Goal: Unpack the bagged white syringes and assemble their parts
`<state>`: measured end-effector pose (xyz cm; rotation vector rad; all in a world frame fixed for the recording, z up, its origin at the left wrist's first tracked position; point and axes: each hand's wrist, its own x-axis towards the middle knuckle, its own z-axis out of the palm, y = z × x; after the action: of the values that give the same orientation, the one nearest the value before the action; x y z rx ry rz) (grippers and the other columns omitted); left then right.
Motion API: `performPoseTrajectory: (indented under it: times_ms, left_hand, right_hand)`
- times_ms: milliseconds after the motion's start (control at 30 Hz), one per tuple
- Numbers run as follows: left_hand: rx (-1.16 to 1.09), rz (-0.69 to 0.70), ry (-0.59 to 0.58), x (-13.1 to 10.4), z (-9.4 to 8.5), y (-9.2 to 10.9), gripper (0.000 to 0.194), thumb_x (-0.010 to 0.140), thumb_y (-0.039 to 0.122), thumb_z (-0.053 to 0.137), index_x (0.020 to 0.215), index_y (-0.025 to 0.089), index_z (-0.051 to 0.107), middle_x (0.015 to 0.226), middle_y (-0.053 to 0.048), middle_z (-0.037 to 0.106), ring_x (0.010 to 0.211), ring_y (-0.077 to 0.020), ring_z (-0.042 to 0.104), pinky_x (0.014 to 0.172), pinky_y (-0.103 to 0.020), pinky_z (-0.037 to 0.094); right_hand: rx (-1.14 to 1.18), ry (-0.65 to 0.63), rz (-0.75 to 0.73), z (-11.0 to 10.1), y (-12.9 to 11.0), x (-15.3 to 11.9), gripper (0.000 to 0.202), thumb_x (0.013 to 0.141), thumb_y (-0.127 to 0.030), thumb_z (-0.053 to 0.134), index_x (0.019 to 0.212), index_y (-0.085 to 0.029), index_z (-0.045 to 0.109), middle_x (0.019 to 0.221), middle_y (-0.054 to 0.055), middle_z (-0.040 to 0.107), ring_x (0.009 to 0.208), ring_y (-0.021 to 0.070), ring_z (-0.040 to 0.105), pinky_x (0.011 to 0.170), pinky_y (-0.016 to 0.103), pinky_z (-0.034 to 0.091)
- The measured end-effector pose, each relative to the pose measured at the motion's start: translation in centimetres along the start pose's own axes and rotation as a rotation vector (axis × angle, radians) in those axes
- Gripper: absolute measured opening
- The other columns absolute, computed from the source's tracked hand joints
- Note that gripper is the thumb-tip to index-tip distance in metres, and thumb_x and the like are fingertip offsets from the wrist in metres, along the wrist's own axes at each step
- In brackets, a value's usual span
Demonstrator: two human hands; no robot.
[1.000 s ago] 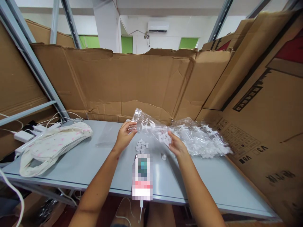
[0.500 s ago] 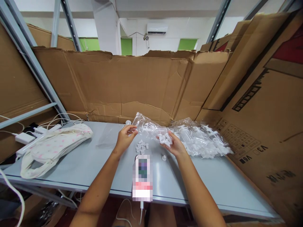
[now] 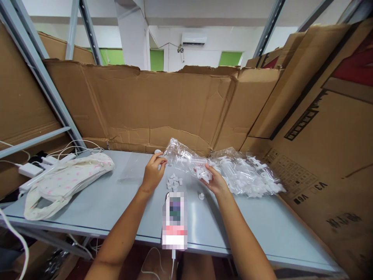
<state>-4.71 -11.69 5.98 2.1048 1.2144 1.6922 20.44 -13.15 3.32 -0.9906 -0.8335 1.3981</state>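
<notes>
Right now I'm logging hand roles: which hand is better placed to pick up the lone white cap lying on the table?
Right hand: the cap lies just beside it; the left hand is farther.

We face a grey desk (image 3: pixel 96 206) walled in by flattened cardboard sheets (image 3: pixel 163 105) at the back and on both sides. Slanted grey metal shelf struts (image 3: pixel 43 74) rise at the left. Above the cardboard, a white wall holds an air conditioner (image 3: pixel 194 39) between green panels (image 3: pixel 230 58). A white pillar (image 3: pixel 132 35) stands left of centre. The light is bright and even.
</notes>
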Motion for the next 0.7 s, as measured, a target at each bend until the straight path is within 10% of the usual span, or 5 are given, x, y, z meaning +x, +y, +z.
performPoseTrajectory:
  times_ms: [700]
  left_hand:
    - [0.422, 0.173, -0.140, -0.04, 0.21, -1.01, 0.011, 0.082, 0.026, 0.057, 0.091, 0.022, 0.061, 0.113, -0.008, 0.057, 0.094, -0.0219, 0.056, 0.081, -0.034, 0.043]
  right_hand:
    - [0.076, 0.056, 0.031, 0.61, 0.06, -0.12, 0.019, 0.068, -0.041, 0.066, 0.077, -0.025, 0.064, 0.084, 0.005, 0.072, 0.089, 0.0268, 0.066, 0.065, 0.035, 0.053]
